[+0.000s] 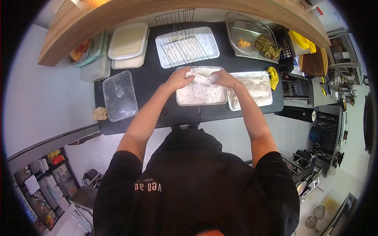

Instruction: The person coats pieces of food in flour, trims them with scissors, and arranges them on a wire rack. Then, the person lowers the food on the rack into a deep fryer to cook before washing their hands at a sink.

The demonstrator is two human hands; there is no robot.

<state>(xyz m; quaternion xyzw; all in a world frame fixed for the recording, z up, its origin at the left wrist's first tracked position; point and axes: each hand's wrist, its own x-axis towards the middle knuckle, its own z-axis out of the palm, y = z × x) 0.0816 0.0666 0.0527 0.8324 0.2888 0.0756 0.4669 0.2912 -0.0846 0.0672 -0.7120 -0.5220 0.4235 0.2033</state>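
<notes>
A clear rectangular container [201, 103] of white flour [201, 94] sits at the front middle of the black table. Over its far half, my left hand [181, 78] and my right hand [225, 78] are closed on opposite ends of a flour-coated piece [203, 80]. Its kind is hidden under the white coating. Both hands have flour on the fingers. Right beside the container, a white tray [270, 103] holds pale, floured flat pieces, close to my right forearm.
Behind stands a white tray [214, 41] with a wire rack [183, 47] leaning over it. A clear tub [236, 23] with greenish food is at the back right. On the left are a floury lid [120, 96] and stacked containers [128, 41]. A wooden shelf [189, 6] overhangs the table.
</notes>
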